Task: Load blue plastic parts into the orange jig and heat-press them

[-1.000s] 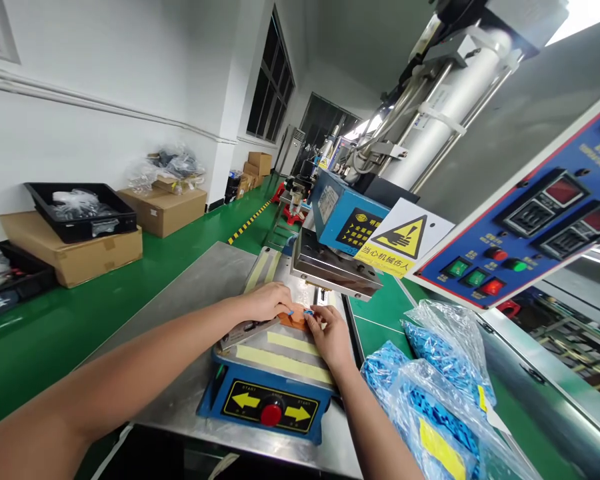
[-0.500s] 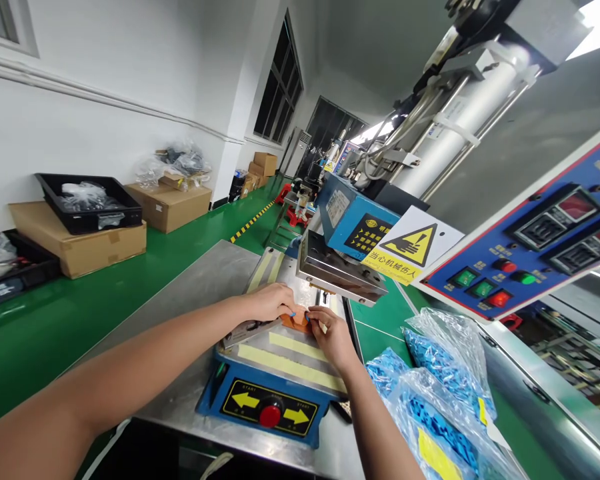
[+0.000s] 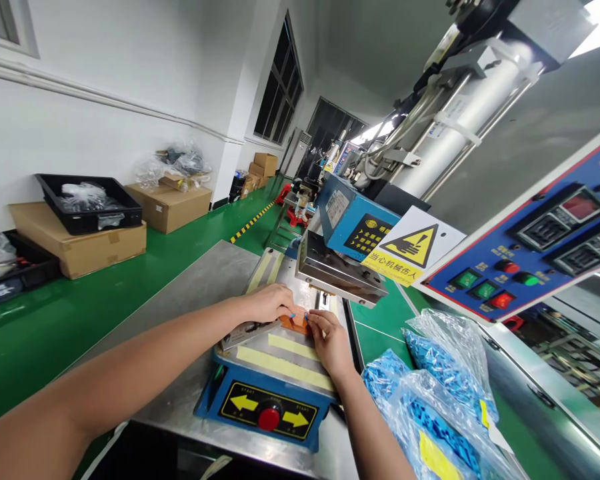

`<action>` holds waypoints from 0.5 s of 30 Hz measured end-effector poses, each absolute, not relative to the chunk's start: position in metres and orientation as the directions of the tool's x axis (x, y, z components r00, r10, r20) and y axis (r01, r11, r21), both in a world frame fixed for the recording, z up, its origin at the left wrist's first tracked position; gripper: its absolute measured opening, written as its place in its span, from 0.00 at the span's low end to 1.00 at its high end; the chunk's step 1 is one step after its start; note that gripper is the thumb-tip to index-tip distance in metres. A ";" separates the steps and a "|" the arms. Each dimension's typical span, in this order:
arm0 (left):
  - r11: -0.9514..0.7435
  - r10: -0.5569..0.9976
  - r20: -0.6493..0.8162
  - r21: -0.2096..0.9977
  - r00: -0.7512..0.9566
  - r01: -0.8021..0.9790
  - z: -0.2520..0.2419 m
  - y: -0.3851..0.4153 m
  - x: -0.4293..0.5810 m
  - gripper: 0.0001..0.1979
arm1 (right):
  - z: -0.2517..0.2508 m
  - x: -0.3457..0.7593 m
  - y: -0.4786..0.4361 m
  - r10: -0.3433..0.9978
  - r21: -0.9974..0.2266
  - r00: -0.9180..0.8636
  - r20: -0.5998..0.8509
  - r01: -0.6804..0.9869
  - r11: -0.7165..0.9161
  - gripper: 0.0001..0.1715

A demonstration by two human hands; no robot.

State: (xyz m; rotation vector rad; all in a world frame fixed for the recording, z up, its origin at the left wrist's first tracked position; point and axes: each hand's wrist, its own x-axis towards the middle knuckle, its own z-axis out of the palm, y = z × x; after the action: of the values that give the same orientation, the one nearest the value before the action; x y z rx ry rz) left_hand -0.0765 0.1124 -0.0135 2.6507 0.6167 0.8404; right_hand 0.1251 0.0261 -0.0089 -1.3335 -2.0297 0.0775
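Note:
On the blue machine base (image 3: 260, 380), both hands work over a small orange block (image 3: 295, 321) lying on the metal bed. My left hand (image 3: 274, 303) reaches in from the left with fingers pinched at the block's edge. A bit of blue shows at its fingertips, too small to name. My right hand (image 3: 329, 337) is at the block's right side, thumb and fingers pinched on a small blue piece (image 3: 307, 317). Just beyond the hands hangs a thick metal press plate (image 3: 337, 270), apart from them. The fingers cover part of the block.
A red button (image 3: 269, 419) is on the base's front, between yellow arrows. Clear bags of blue pieces (image 3: 435, 420) lie at the right. Above them hangs a blue control panel (image 3: 525, 260). A warning sign (image 3: 413, 245) juts out beside the press head. Cardboard boxes (image 3: 105, 247) line the left wall.
My right hand has shifted slightly at the orange block, its fingers drawn closer together. My left hand stays almost where it was.

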 end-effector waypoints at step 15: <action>-0.892 0.440 0.457 0.320 0.773 0.319 -0.014 0.113 -0.074 0.13 | -0.011 0.116 0.013 0.843 -0.355 -0.224 0.489 0.832 0.427 0.18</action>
State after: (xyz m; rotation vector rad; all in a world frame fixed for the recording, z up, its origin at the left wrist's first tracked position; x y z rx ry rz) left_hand -0.0739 0.1135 -0.0138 2.7430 0.5957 0.7898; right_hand 0.1163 0.0128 -0.0111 -1.4075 -2.0577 0.0229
